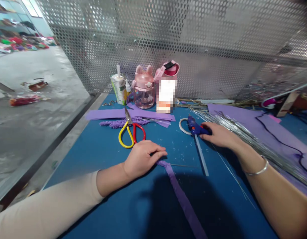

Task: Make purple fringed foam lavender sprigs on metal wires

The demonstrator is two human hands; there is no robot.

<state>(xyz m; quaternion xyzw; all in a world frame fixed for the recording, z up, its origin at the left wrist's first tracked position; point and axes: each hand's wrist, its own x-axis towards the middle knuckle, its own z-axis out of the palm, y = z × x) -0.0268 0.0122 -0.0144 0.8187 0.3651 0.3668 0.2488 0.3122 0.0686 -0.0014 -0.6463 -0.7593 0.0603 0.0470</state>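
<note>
My left hand [145,156] is closed at the middle of the blue table, pinching the end of a purple strip [182,196] that trails toward the front edge. A thin wire [184,165] runs rightward from that end. On the right, my right hand [215,133] has its fingers wrapped round the handle of a blue glue gun [195,125], which lies by a white tape ring [182,126]. A clear glue stick [201,156] sticks out of the gun's back. Scissors with yellow and red handles [132,132] lie just beyond my left hand.
Purple paper strips [106,114] and a fuzzy purple stem [113,123] lie behind the scissors. A drink carton [120,89], a pink bottle [144,91] and a pink pouch [159,84] stand at the back. Silver wires [243,132] cover purple sheets [275,132] at right.
</note>
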